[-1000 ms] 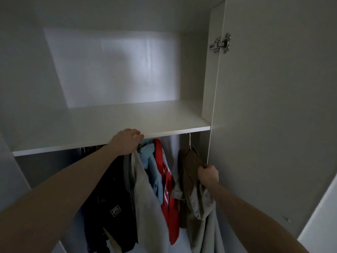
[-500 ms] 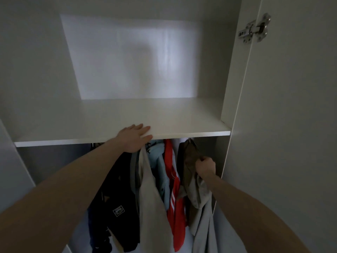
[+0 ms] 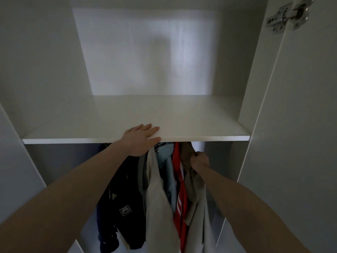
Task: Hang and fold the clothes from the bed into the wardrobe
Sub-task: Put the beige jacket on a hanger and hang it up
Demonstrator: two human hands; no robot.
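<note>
Both my arms reach into an open white wardrobe. My left hand point(image 3: 141, 138) lies flat with straight fingers on the front edge of the white shelf point(image 3: 182, 121). Below the shelf my right hand point(image 3: 200, 159) grips the top of a brown and beige garment point(image 3: 193, 181) hanging at the right end of the row. Left of it hang a red garment with white stripes point(image 3: 179, 198), a light blue one point(image 3: 166, 161), a beige one point(image 3: 158, 201) and a dark navy jacket point(image 3: 125, 203). The rail and hangers are hidden behind the shelf.
The wardrobe door point(image 3: 300, 125) stands open on the right, with a metal hinge point(image 3: 288, 14) at the top. The wardrobe's side walls close in left and right of the hanging space.
My left hand rose from the clothes below the shelf edge and flattened onto the shelf. My right hand, still gripping the brown garment, moved up closer to the shelf. The view tilted upward.
</note>
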